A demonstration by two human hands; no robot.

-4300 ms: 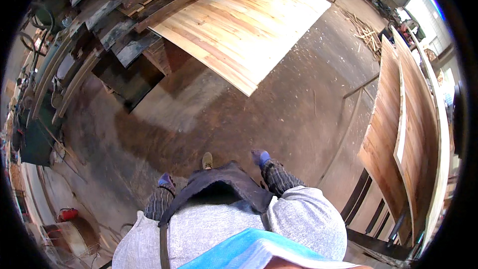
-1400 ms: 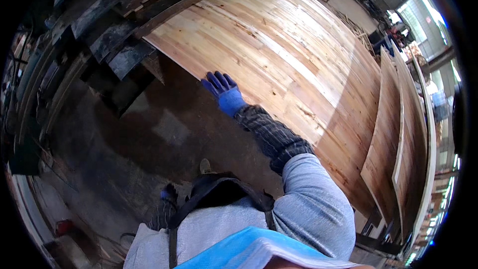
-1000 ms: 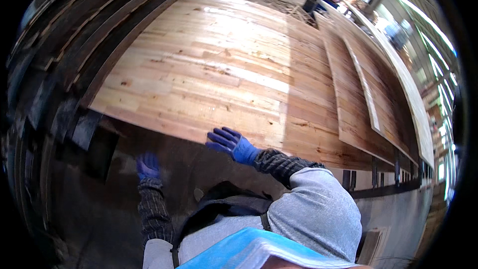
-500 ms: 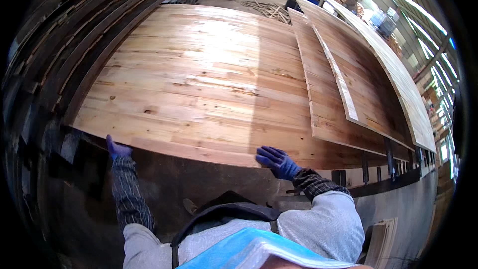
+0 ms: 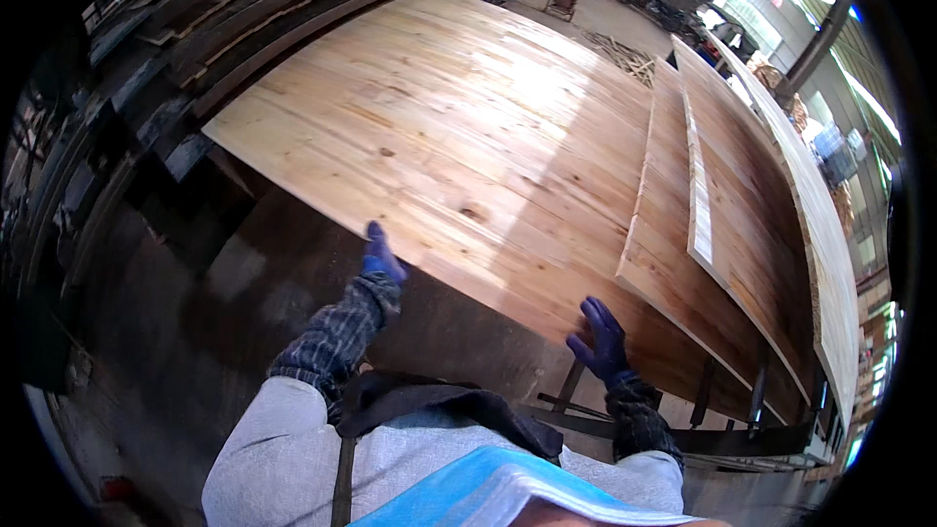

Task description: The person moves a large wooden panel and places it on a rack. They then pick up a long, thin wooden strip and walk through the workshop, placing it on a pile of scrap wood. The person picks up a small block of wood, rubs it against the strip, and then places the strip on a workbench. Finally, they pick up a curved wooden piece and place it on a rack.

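A broad light-wood panel (image 5: 390,127) made of joined strips lies flat in front of me. My left hand (image 5: 384,259), in a purple-blue glove, is at its near edge with the thumb stretched up against the rim. The other fingers of that hand are mostly hidden. Farther right, my right hand (image 5: 602,342), gloved alike, is raised beside the near edge with thumb and fingers spread, holding nothing. Close to it, another wood panel (image 5: 673,263) overlaps the broad one.
More panels lean at the right, the outermost a pale board (image 5: 815,234). Dark metal rack beams (image 5: 293,24) run along the left. Below the panels at right is a dark metal rail (image 5: 752,441). Loose wood strips (image 5: 625,57) lie on the floor beyond.
My view has turned, so the panel appears slanted. My left hand has shifted right along the near edge, away from the left corner. My right hand has come off the panel and spread its fingers.
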